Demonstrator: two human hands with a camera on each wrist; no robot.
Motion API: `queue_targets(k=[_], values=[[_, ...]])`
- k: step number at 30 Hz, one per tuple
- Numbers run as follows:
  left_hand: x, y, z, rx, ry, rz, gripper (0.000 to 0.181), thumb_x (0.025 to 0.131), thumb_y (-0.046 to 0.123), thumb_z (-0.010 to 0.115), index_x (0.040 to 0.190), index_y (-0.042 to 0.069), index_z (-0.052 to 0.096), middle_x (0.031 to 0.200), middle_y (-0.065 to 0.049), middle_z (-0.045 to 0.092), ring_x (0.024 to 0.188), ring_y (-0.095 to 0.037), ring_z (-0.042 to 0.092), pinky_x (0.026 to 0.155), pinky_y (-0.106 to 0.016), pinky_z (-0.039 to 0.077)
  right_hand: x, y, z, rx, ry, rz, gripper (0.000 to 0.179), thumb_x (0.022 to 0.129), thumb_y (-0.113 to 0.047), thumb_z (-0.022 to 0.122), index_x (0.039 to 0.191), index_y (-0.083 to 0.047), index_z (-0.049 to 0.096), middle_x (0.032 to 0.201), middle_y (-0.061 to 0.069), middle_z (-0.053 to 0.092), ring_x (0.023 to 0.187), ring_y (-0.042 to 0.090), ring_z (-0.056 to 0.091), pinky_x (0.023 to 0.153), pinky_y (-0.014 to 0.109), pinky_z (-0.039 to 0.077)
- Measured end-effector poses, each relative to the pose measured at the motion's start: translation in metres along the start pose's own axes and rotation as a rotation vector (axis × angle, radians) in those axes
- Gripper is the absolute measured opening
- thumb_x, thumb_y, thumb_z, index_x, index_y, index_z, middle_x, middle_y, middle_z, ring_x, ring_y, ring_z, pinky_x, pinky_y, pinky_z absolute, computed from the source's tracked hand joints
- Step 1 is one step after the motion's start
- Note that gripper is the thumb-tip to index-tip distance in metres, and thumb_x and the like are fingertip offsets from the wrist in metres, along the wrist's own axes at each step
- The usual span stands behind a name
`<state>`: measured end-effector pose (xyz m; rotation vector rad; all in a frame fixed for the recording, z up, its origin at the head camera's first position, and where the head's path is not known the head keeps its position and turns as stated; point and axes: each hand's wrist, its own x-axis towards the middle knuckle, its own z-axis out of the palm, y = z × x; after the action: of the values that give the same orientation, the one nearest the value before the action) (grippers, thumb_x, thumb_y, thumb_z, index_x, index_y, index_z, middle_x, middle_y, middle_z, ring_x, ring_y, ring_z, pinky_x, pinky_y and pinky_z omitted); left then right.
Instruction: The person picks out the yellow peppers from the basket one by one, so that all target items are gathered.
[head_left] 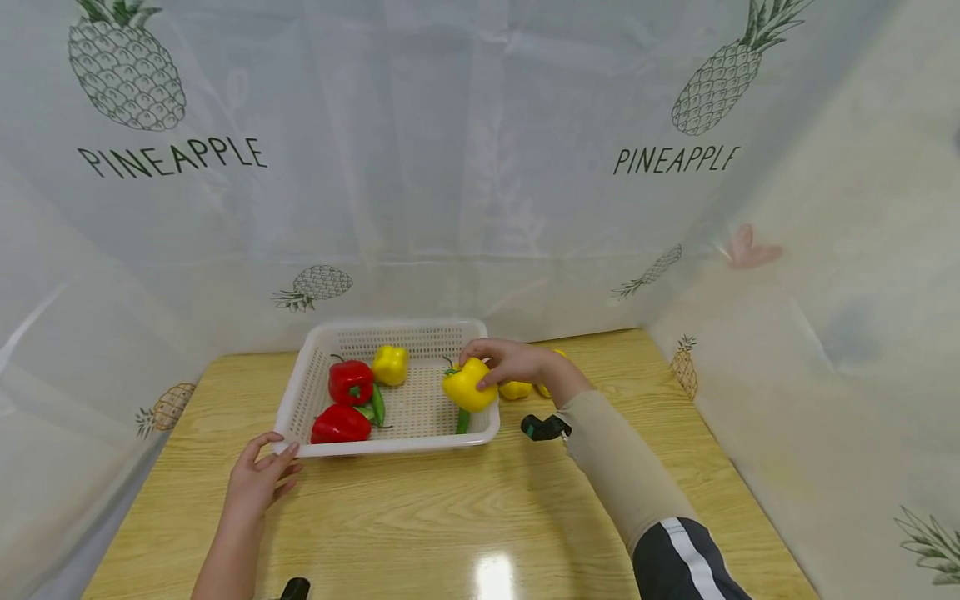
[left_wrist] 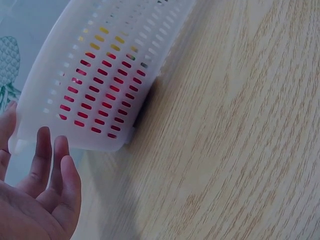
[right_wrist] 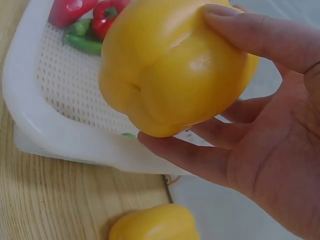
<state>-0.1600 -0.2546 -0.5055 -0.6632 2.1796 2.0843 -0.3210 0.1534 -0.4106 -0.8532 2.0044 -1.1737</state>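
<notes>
A yellow bell pepper (head_left: 470,385) is gripped in my right hand (head_left: 513,365), over the right end of a white plastic basket (head_left: 405,447). In the right wrist view the thumb lies on one side of the yellow bell pepper (right_wrist: 175,65) and the fingers on the other. My left hand (head_left: 258,479) holds the basket's near left corner, thumb and fingers at the rim. Inside the basket sit two red bell peppers (head_left: 350,382), a yellow bell pepper (head_left: 391,365) and green peppers (head_left: 378,406). Another green pepper (head_left: 462,421) shows below the held one.
More yellow bell peppers (head_left: 515,390) lie on the wooden table (head_left: 420,500) right of the basket, partly hidden by the right hand and arm. A pineapple-printed sheet (head_left: 450,167) hangs behind and along the sides.
</notes>
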Motion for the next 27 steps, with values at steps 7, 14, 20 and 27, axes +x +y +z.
queue_targets(k=[7, 14, 20, 27], values=[[0.0, 0.001, 0.001, -0.01, 0.002, -0.018, 0.037, 0.094, 0.03, 0.067, 0.12, 0.022, 0.043, 0.079, 0.014, 0.067, 0.073, -0.005, 0.066, 0.07, -0.026, 0.057, -0.019, 0.002, 0.003, 0.061, 0.008, 0.014, 0.032, 0.096, -0.007, 0.061, 0.127, -0.015, 0.053, 0.125, 0.011, 0.05, 0.097, 0.025, 0.057, 0.08, 0.036, 0.052], [0.0, 0.0, 0.0, -0.018, -0.003, -0.016, 0.037, 0.093, 0.031, 0.068, 0.119, 0.022, 0.042, 0.082, 0.011, 0.068, 0.074, -0.006, 0.067, 0.07, -0.027, 0.057, -0.038, 0.01, 0.003, 0.184, 0.026, 0.056, 0.033, 0.1, -0.006, 0.054, 0.132, -0.013, 0.052, 0.124, 0.016, 0.051, 0.094, 0.025, 0.059, 0.081, 0.043, 0.053], [-0.001, 0.001, 0.0, -0.009, -0.003, -0.008, 0.035, 0.093, 0.033, 0.068, 0.117, 0.024, 0.044, 0.082, 0.012, 0.067, 0.073, -0.005, 0.067, 0.07, -0.026, 0.057, -0.052, 0.021, 0.0, 0.236, 0.063, 0.051, 0.035, 0.102, -0.007, 0.05, 0.136, -0.011, 0.048, 0.129, 0.016, 0.049, 0.1, 0.027, 0.058, 0.083, 0.04, 0.054], [-0.001, 0.002, 0.001, -0.007, 0.0, -0.002, 0.034, 0.093, 0.033, 0.067, 0.116, 0.025, 0.044, 0.079, 0.014, 0.067, 0.074, -0.005, 0.067, 0.07, -0.026, 0.057, -0.071, 0.035, -0.004, 0.241, 0.129, 0.065, 0.036, 0.103, -0.016, 0.052, 0.138, -0.013, 0.048, 0.138, 0.016, 0.043, 0.107, 0.029, 0.055, 0.085, 0.042, 0.053]])
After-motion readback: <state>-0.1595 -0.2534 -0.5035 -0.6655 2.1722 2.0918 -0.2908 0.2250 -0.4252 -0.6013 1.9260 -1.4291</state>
